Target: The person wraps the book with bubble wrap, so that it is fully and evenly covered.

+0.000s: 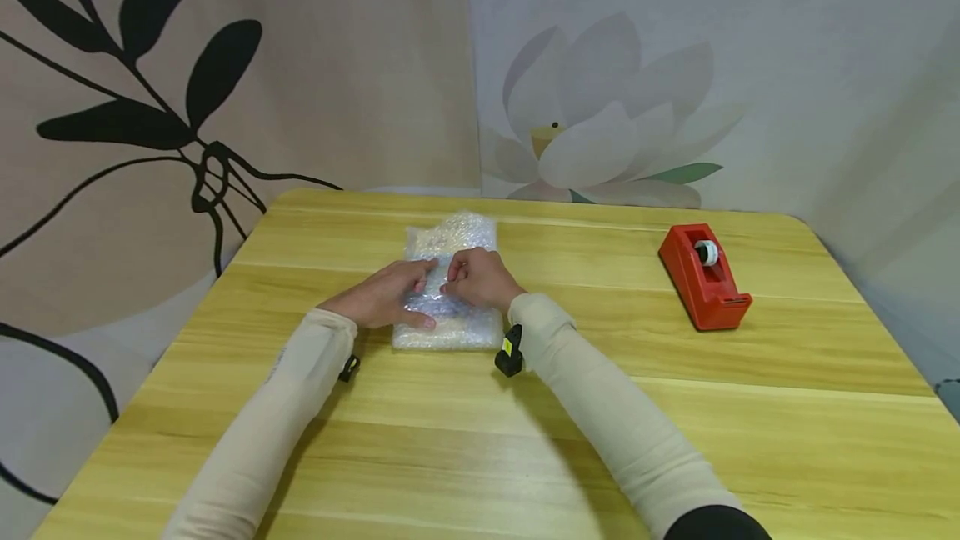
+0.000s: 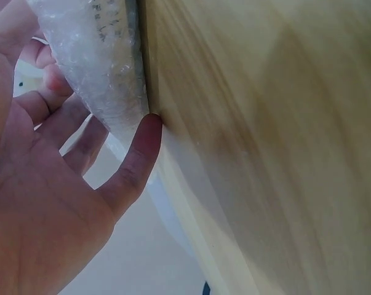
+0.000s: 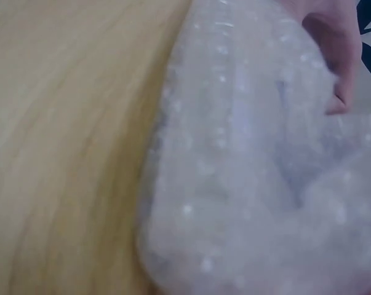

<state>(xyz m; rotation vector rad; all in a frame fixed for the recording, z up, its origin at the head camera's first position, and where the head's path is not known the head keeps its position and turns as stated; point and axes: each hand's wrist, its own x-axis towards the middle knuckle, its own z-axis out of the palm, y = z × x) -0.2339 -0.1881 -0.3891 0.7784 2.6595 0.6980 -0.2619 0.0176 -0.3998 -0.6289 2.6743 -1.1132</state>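
Observation:
A flat package in clear bubble wrap (image 1: 450,336) lies on the table, its wrap spreading loosely past the far end. My left hand (image 1: 390,294) rests along the package's left side with fingers spread. In the left wrist view, one fingertip of the left hand (image 2: 43,190) touches the table by the package's edge, and dark print shows through the bubble wrap (image 2: 105,61). Over the middle of the package, my right hand (image 1: 483,277) pinches the wrap with curled thumb and fingers. Blurred bubble wrap (image 3: 222,184) fills much of the right wrist view.
A red tape dispenser (image 1: 708,277) with a small white roll stands to the right on the wooden table (image 1: 450,448). Behind the table's far edge hangs a backdrop (image 1: 360,65) with printed leaves and a large flower.

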